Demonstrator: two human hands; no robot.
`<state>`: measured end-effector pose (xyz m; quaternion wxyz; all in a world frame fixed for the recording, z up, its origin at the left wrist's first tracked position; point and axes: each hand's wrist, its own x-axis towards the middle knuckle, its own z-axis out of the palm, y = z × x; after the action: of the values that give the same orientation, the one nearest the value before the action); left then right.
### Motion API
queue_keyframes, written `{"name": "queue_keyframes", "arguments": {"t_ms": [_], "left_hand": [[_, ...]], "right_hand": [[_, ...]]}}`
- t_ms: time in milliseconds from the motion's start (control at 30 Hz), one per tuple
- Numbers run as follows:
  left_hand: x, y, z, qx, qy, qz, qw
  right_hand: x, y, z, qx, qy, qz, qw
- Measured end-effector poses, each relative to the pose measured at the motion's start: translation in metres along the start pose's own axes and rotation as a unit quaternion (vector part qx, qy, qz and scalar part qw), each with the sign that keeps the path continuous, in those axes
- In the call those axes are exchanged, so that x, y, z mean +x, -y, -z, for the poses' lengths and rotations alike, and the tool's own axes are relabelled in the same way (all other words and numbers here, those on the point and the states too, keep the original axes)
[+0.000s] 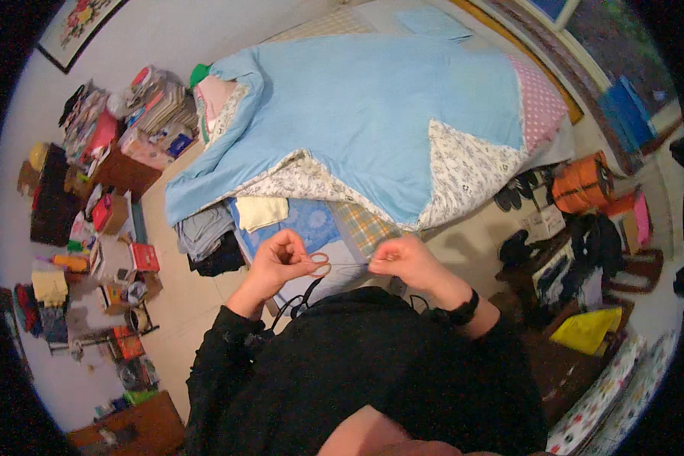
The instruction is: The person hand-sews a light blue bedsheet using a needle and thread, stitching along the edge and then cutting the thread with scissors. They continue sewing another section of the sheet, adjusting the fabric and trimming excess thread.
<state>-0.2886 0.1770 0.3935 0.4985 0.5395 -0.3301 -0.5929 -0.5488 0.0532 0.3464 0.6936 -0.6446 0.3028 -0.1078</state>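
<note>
My left hand (pixel 282 259) pinches a small pair of scissors (pixel 320 268) by its orange-ringed handles. From the rings, thin lines like slim blades or thread run right to the fingertips of my right hand (pixel 404 261). Those fingers are curled together; whether they grip the tips or a thread, I cannot tell. Both hands are held in front of my body, above the near side of a bed. On it lies a light blue quilt (pixel 365 97) with a floral-patterned underside (pixel 467 151) folded up along the near edge.
Folded cream cloth (pixel 262 212) and grey clothes (pixel 205 231) lie by the bed's near left corner. Stacked papers and boxes (pixel 162 108) line the left wall. To the right are an orange drum-shaped container (pixel 582 182), dark shoes (pixel 513 194) and a yellow item (pixel 587 330).
</note>
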Motion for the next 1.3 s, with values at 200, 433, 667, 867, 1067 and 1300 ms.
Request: {"name": "queue_keyframes", "arguments": {"t_ms": [200,433,667,867,1067,1300], "left_hand": [[0.045,0.025,-0.051,0.059,0.061,0.045,0.995],[0.073,0.033,-0.055,0.106,0.128,0.097,0.981],[0.11,0.042,-0.034,0.203,0.192,0.11,0.954],[0.124,0.055,-0.009,0.131,0.168,0.123,0.969],[0.158,0.069,-0.018,0.223,0.128,0.133,0.957],[0.209,0.136,-0.052,0.32,0.1,0.24,0.911]], "right_hand": [[-0.021,0.025,0.091,0.042,-0.05,-0.037,0.997],[-0.041,0.122,0.155,0.159,0.489,0.436,0.739],[-0.071,0.168,0.12,0.196,0.287,0.442,0.827],[-0.049,0.174,0.124,0.18,0.287,0.463,0.819],[-0.014,0.173,0.187,0.157,0.333,0.463,0.806],[0.027,0.094,0.322,-0.118,-0.124,0.176,0.97]]}}
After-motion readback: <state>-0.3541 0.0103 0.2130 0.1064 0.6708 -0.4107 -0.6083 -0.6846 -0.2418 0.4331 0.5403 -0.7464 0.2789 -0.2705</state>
